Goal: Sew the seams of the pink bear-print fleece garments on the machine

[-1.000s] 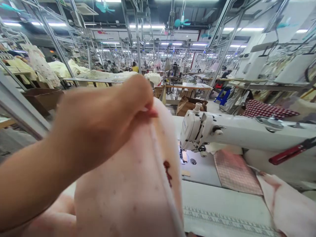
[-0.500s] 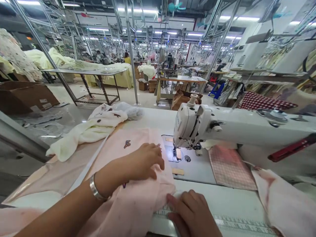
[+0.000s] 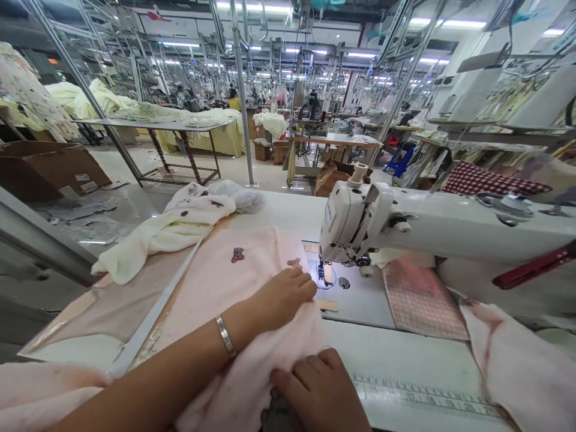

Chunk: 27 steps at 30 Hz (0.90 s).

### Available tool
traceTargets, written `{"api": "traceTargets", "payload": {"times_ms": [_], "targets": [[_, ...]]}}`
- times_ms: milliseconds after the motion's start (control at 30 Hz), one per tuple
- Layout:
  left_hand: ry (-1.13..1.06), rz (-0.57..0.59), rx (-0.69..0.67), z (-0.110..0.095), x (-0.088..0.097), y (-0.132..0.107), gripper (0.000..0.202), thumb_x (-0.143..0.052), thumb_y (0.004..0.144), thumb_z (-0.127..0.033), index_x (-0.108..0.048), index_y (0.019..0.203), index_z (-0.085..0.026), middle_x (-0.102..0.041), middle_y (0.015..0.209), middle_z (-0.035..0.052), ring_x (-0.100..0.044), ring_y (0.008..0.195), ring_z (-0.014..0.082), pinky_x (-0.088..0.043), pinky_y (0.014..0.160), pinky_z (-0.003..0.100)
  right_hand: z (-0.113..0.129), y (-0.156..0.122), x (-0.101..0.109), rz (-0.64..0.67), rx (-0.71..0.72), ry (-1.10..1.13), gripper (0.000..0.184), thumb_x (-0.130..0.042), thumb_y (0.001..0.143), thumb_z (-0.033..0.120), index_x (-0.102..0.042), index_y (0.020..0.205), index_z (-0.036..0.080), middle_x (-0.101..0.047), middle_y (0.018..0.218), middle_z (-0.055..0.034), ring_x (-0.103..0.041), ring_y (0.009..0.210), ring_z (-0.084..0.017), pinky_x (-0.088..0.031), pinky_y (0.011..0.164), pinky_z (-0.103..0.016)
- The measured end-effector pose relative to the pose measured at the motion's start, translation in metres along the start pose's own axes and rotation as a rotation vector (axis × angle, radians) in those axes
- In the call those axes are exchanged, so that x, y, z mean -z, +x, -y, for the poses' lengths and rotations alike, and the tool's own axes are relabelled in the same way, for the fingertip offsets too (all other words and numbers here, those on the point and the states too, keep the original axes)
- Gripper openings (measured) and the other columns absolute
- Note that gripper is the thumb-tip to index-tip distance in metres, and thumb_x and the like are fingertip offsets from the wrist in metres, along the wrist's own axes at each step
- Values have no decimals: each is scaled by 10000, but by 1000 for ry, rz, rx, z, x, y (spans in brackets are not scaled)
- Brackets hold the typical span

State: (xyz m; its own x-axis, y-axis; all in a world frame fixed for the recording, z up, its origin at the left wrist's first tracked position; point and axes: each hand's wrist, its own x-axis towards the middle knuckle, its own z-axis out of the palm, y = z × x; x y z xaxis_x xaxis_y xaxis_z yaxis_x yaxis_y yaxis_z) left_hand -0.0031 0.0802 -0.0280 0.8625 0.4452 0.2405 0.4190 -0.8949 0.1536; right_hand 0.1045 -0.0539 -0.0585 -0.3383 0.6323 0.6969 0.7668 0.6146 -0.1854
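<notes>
Pale pink fabric [image 3: 216,282] with small bear motifs lies on the sewing table, left of the white sewing machine [image 3: 346,222]. My left hand [image 3: 285,300], with a silver bangle at its wrist, pinches the fabric's right edge close to the presser foot [image 3: 322,273]. Nearer to me, my right hand [image 3: 324,390] is closed on the lower part of the same edge. Under its thumb a dark patch [image 3: 274,411] shows, too covered to make out. The fabric's edge lies beside the needle plate [image 3: 360,300], apart from the presser foot.
Cream printed cloth [image 3: 166,234] is heaped at the table's back left. A ruler strip [image 3: 418,396] runs along the front edge. Pink checked fabric [image 3: 423,300] and a pink piece [image 3: 517,366] lie under the machine arm and at right. A cardboard box [image 3: 49,171] stands left.
My left hand has moved right to the fabric's edge and closed on it. My right hand has shifted left and nearer to me, onto the edge. The ruler is more exposed.
</notes>
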Motion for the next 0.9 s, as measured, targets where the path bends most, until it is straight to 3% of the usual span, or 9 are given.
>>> {"api": "traceTargets", "payload": {"times_ms": [100,200,367,467,600,667,767,900], "targets": [[3,-44,6,0,-13,-11,167,-371,897,-73,-493,822,-158,-561,829,44,-473,784,181,-396,770,312,0,8,2,-32,-15,67,525,-150,985,292,-520,619,226,-475,449,42,-437,430,-100,-281,511,-263],[-19,-53,-8,-3,-12,-18,151,-400,876,-61,-497,816,-160,-564,819,32,-476,776,172,-394,770,299,-7,8,13,-60,15,122,552,-108,988,267,-489,590,235,-477,423,57,-447,421,-85,-329,518,-219],[-68,-53,10,-4,0,-17,64,-478,903,-178,-540,914,-165,-611,880,27,-532,869,172,-363,886,323,-26,-1,37,19,117,61,260,-399,910,131,-589,757,218,-622,631,30,-587,764,-121,-375,822,-280],[-105,25,56,-2,13,-8,102,-553,881,-272,-578,940,-193,-637,921,17,-551,960,190,-293,962,369,-32,-4,43,52,189,-1,226,-424,896,155,-603,784,234,-596,610,26,-585,763,-131,-367,863,-312],[-130,133,112,0,25,4,126,-513,901,-230,-592,808,-197,-643,844,-18,-580,850,152,-331,880,335,-35,-6,41,57,211,17,272,-364,915,146,-581,762,208,-579,570,33,-573,696,-120,-344,923,-315],[-124,162,141,-1,25,8,117,-521,896,-225,-584,804,-190,-647,838,-19,-583,838,147,-344,845,319,-39,-8,41,63,197,36,275,-354,917,130,-574,765,195,-623,646,17,-586,777,-126,-322,951,-320],[-88,187,177,-1,21,12,99,-528,887,-216,-579,810,-182,-650,847,-5,-584,842,160,-347,820,328,-44,-10,41,137,124,78,290,-331,914,115,-561,759,200,-642,731,2,-586,855,-131,-320,942,-321],[9,177,210,-6,15,15,137,-551,850,-167,-558,714,-161,-626,756,25,-565,819,217,-330,827,408,-46,-13,39,219,86,174,238,-360,884,121,-556,784,211,-613,688,4,-574,749,-125,-391,824,-291]]}}
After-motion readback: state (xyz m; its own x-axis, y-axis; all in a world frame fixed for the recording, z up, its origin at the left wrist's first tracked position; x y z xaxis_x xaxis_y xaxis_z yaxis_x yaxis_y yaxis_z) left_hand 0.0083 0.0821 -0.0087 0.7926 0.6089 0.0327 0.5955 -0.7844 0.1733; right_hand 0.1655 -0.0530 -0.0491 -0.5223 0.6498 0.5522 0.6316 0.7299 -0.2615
